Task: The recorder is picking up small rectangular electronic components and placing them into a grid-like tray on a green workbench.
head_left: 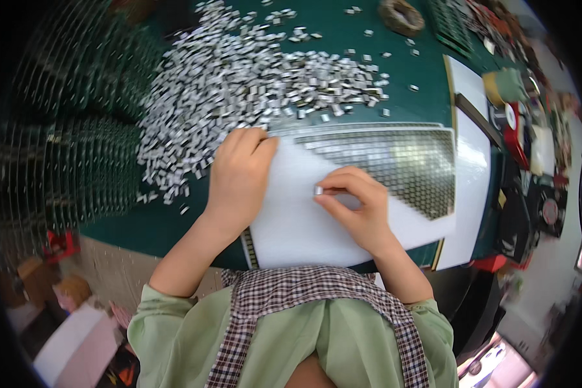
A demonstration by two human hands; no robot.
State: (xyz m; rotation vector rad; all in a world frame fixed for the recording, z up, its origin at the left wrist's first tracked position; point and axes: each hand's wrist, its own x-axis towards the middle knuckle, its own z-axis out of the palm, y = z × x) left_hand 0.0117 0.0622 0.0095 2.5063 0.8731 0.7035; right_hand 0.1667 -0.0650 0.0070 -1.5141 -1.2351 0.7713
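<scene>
My right hand (362, 208) is over the white sheet (297, 233), its thumb and fingertips pinching a small silvery rectangular piece (318, 191). My left hand (240, 173) rests at the sheet's upper left edge with its fingers curled in. What those fingers hold, if anything, is hidden. Beyond the white sheet's slanted edge shows a panel (407, 161) with a close grid of small squares. A large heap of similar small silvery pieces (233, 84) spreads over the green table (343, 32), just beyond my left hand.
Stacks of slatted green trays (71, 168) line the left side. On the right lies a white board (469, 168) with a dark flat bar (478, 121) across it. Past that are a green and yellow cup (504, 86) and a red object (516, 136). A tape roll (401, 16) lies at the back.
</scene>
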